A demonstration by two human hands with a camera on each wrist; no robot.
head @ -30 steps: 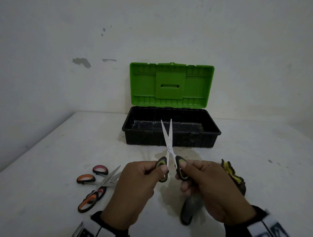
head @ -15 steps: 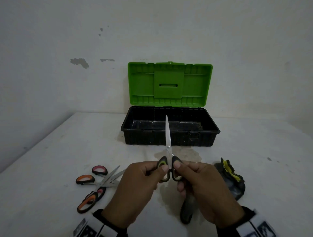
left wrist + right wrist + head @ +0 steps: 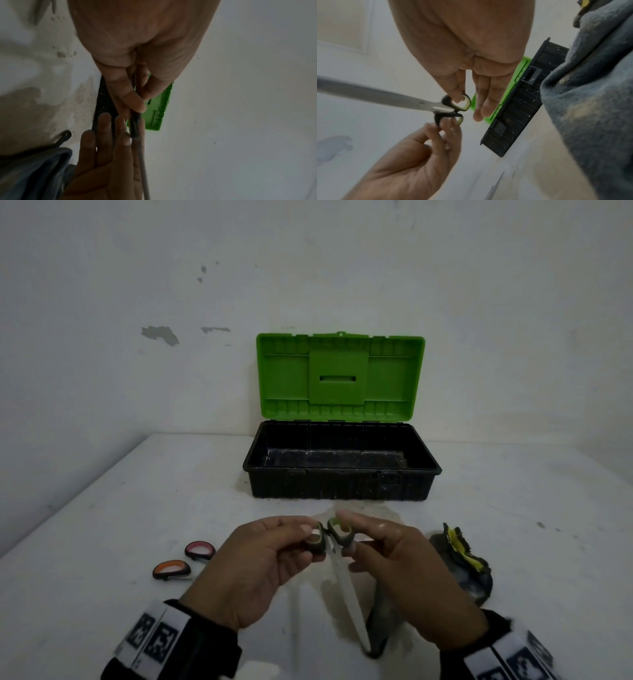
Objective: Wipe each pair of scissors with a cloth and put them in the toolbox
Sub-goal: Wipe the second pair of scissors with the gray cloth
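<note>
Both hands hold one pair of green-and-black-handled scissors (image 3: 337, 563) above the table. The handles are up and the closed blades point down toward me. My left hand (image 3: 301, 534) pinches the left handle loop. My right hand (image 3: 352, 534) grips the right loop (image 3: 462, 102), with a fingertip through it. The black toolbox (image 3: 342, 487) stands beyond them, its green lid (image 3: 339, 374) raised, and nothing shows inside. A dark grey cloth (image 3: 462, 570) with yellow trim lies on the table to the right of my right hand.
Orange-handled scissors (image 3: 171, 570) and a pink-handled loop (image 3: 200, 549) lie on the white table (image 3: 102, 525) left of my left hand, partly hidden by it. A wall stands close behind the toolbox.
The scissors' blades pointed up and open, then closed. Now the pair is flipped, with handles up and blades pointing down toward me. Both hands kept hold of the handles.
</note>
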